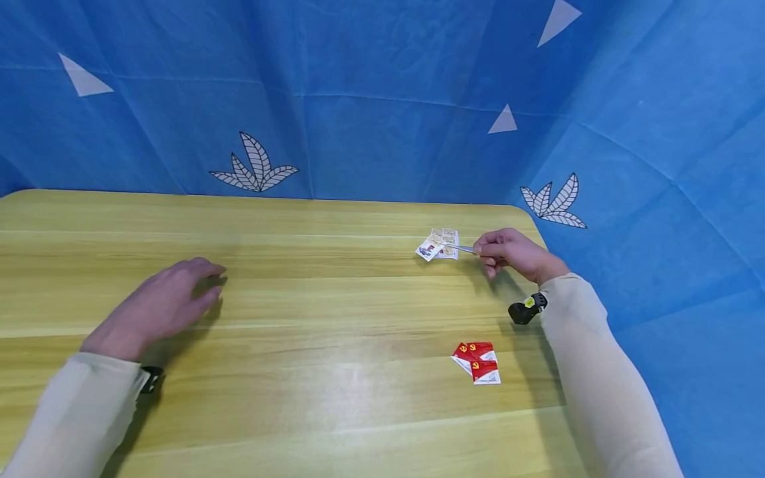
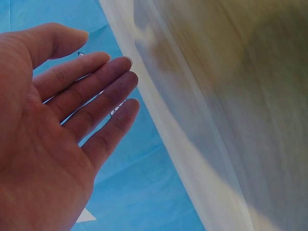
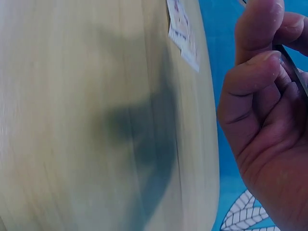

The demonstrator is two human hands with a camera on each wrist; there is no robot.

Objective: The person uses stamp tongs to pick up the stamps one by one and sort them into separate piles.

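Note:
My right hand (image 1: 508, 252) holds a pair of slim metal tweezers (image 1: 461, 248) between thumb and fingers, near the table's far right corner. The tweezers' tips reach a tilted pale stamp (image 1: 429, 248) with a dark picture, which overlaps a small group of pale stamps (image 1: 452, 252). In the right wrist view, the curled right hand (image 3: 269, 106) has the dark shaft of the tweezers (image 3: 292, 70) running through it. To the left, my left hand (image 1: 170, 299) hovers over the table, holding nothing. Its fingers (image 2: 96, 91) are loosely extended in the left wrist view.
Several red-and-white stamps (image 1: 485, 373) with yellow emblems lie overlapping on the wooden table (image 1: 335, 318), nearer to me on the right. A blue cloth (image 1: 382, 99) with white triangles and leaf prints hangs behind the table and along its right side.

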